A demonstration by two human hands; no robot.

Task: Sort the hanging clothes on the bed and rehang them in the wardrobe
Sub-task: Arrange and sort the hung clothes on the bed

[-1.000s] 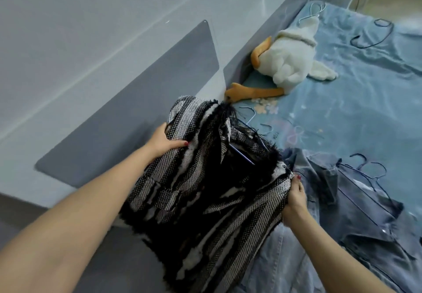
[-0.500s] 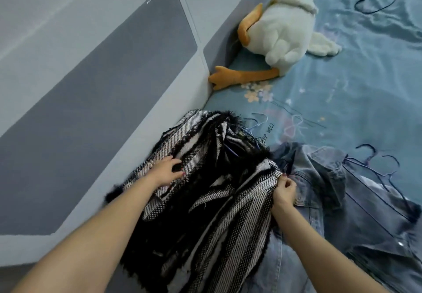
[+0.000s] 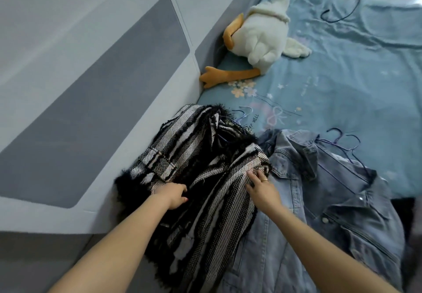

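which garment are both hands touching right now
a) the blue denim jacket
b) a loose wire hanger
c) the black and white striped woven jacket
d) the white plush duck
c: the left hand and right hand both rest on the black and white striped woven jacket, while the blue denim jacket lies beside it untouched.

"EP WELL" printed on blue bedsheet [image 3: 342, 100]

Striped garment [image 3: 201, 178]: black and white woven stripes, black fuzzy trim. Denim jackets [image 3: 319, 212]: faded blue-grey on dark blue hangers [image 3: 342, 146]; bedsheet [image 3: 365, 75] light blue with pale floral print. Plush duck [image 3: 262, 39]: white, orange feet; headboard [image 3: 91, 87] light grey with darker grey panels.
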